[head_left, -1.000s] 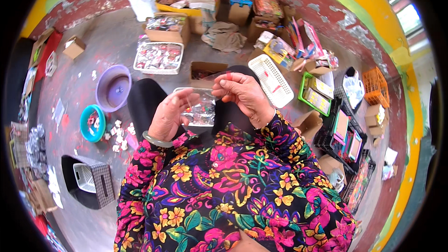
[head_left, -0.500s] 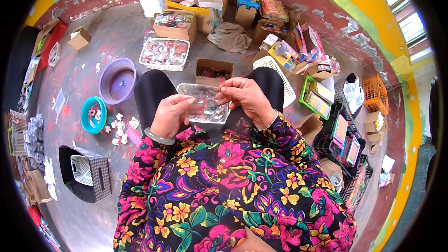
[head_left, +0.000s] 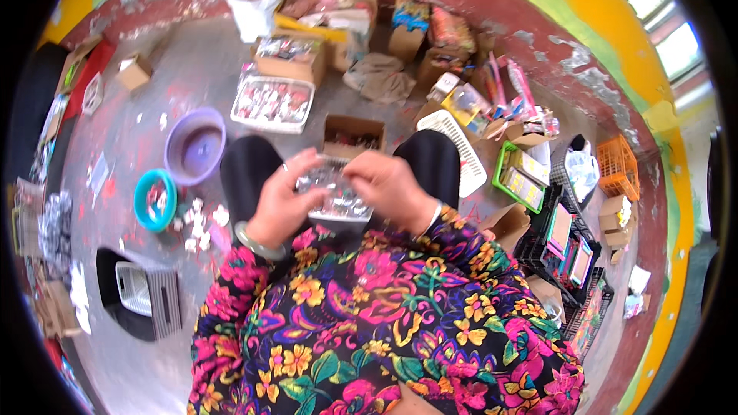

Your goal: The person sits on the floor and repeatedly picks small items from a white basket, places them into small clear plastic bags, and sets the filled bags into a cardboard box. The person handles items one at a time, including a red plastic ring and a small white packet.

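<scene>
My left hand (head_left: 278, 201), with a bangle at the wrist, is held over the left side of a white basket (head_left: 338, 223) between my knees. Its thumb and fingers are spread apart, and nothing shows between them. At the basket's right side, my right hand (head_left: 396, 194) has its fingers bent and drawn together; motion blurs the tips, and whatever they hold cannot be made out. Small clear plastic packets (head_left: 338, 192) lie in the basket, partly covered by both hands. Just beyond it stands an open cardboard box (head_left: 352, 123) with small dark and reddish pieces inside.
A white basket of wrapped pieces (head_left: 270, 100) stands far left of my knees. On the left are a purple basin (head_left: 174, 154), a teal basin (head_left: 138, 204) and scattered white pieces (head_left: 198, 223). A green tray (head_left: 503, 165), black crates (head_left: 538, 223) and an orange crate (head_left: 617, 161) stand right.
Both hands have moved from a fingertip-close position above the basket. My left hand has opened wider; my right hand has come lower and nearer to me. The view has tilted slightly.
</scene>
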Tool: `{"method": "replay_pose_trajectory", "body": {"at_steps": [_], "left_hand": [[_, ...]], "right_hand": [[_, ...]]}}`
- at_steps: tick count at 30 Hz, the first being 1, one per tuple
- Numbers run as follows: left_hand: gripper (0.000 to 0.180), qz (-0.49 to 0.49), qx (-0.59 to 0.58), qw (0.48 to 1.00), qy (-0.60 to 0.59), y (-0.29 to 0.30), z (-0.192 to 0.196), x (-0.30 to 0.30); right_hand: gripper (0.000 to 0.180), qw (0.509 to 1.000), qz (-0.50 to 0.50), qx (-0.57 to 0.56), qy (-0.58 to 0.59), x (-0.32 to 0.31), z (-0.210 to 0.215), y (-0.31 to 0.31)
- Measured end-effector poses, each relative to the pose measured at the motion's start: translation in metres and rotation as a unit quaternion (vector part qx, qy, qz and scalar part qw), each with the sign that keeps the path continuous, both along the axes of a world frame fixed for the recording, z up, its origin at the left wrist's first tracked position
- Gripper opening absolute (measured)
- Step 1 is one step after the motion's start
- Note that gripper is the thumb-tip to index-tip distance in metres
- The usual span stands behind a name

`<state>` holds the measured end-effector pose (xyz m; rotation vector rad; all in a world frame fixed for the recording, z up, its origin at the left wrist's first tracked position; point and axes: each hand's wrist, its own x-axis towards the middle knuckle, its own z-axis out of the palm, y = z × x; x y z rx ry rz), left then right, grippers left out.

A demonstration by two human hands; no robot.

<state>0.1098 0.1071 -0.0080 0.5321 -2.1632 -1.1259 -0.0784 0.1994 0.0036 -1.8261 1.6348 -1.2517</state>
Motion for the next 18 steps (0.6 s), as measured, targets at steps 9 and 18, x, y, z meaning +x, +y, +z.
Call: {"method": "replay_pose_trajectory", "body": {"at_steps": [9,18], "left_hand": [[0.015,-0.013,0.250,0.967,-0.038,0.027,-0.019,-0.025],[0.020,-0.094,0.390,0.916,0.020,0.030,-0.037,-0.029]], "right_hand": [[0.006,0.997,0.014,-0.043,0.060,0.010,0.002,0.014],[0.015,0.997,-0.041,0.052,0.044,0.002,-0.003,0.017]]}}
